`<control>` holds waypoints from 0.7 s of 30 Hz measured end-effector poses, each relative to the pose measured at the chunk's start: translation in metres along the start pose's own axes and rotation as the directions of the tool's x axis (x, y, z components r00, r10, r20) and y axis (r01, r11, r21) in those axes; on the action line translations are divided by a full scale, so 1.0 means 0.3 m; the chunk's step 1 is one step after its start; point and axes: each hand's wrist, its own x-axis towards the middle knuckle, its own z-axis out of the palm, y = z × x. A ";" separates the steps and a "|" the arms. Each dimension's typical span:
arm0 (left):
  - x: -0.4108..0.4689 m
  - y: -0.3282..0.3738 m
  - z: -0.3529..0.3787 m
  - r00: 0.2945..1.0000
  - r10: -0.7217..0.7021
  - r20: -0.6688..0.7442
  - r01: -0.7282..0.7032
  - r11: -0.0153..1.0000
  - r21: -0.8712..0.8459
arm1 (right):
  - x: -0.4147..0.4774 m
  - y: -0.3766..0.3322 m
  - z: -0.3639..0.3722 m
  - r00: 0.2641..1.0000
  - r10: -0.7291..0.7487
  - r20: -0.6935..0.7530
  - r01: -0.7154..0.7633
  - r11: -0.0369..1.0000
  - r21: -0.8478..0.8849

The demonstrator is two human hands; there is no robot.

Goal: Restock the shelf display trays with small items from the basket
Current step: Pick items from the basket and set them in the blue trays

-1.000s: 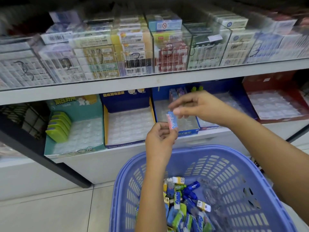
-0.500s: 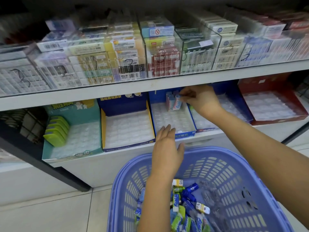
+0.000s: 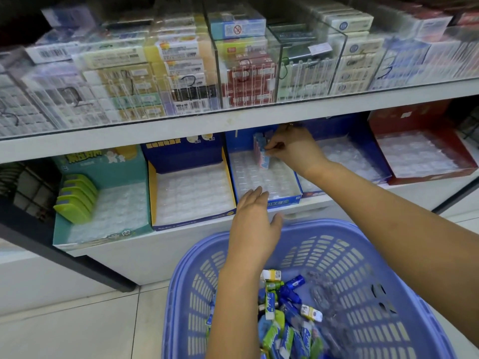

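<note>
A blue plastic basket (image 3: 363,255) in front of me holds several small blue, green and white packets (image 3: 282,322). My right hand (image 3: 293,151) reaches into the blue display tray (image 3: 282,200) on the lower shelf and pinches a small blue-and-pink packet (image 3: 263,159) standing upright at the tray's back, beside other such packets. My left hand (image 3: 255,224) hovers with fingers straight and spread, holding nothing, above the basket's far rim and just before the tray's front edge.
A teal tray (image 3: 103,229) with several green items (image 3: 75,200) sits at the left. Beside it are a blue-and-yellow tray (image 3: 191,218), another blue tray (image 3: 350,156) and a red tray (image 3: 420,156). Clear boxes of cartons fill the upper shelf (image 3: 233,120). The floor is tiled.
My left hand handed the packet to my right hand, then opened and dropped toward the basket. My right hand carried the packet to the back of the blue tray.
</note>
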 end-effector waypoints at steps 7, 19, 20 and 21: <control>-0.034 0.029 -0.014 0.976 0.035 -0.213 -0.074 0.982 -0.176 | -0.085 -0.024 -0.039 0.997 -0.037 0.066 0.040 0.998 -0.046; -0.143 -0.152 0.303 0.847 -0.338 0.410 0.288 0.941 0.181 | -0.633 0.128 0.318 0.663 0.218 0.716 -0.254 0.965 -0.058; -0.166 -0.177 0.337 0.821 -0.373 0.432 0.304 0.926 0.222 | -0.654 0.139 0.366 0.628 0.240 0.740 -0.265 0.960 -0.086; -0.188 -0.196 0.364 0.801 -0.403 0.443 0.321 0.913 0.250 | -0.673 0.148 0.408 0.600 0.257 0.757 -0.274 0.956 -0.107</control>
